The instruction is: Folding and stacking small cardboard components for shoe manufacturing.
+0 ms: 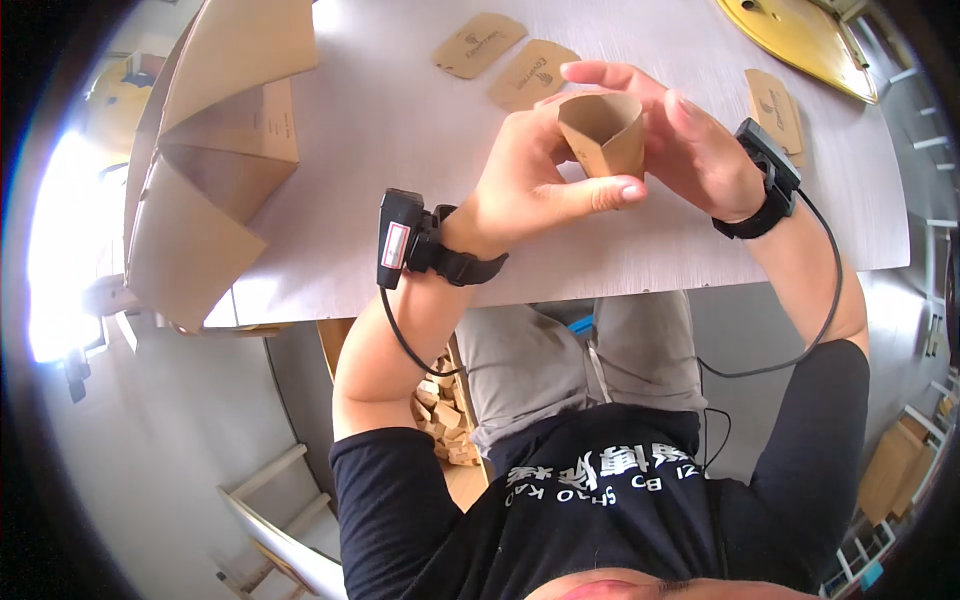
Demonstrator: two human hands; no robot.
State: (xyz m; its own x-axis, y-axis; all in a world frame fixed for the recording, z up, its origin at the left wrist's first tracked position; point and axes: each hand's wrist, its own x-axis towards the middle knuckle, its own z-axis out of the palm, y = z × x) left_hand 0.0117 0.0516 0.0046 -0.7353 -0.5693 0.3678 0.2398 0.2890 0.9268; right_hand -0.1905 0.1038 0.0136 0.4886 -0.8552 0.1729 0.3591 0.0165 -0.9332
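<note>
A brown cardboard cup sleeve (618, 152), opened into a tapered ring, stands over the table near its front edge. My left hand (530, 180) is closed on it, with the thumb across the near side and the fingers behind. My right hand (708, 160) is beside the sleeve's right side, its fingers stretched and apart; I cannot tell whether they touch it. Beyond my hands lie two flat cup sleeves, one (480, 45) farther left and the other (533, 76) partly overlapping it. More flat sleeves (775, 115) lie in a small pile past my right wrist.
A large open cardboard box (215, 150) stands on the table (370, 130) at the left. A yellow round object (800, 45) is at the far right. Below the table, beside my legs, a box holds many folded cardboard pieces (445, 415). Cables hang from both wrist devices.
</note>
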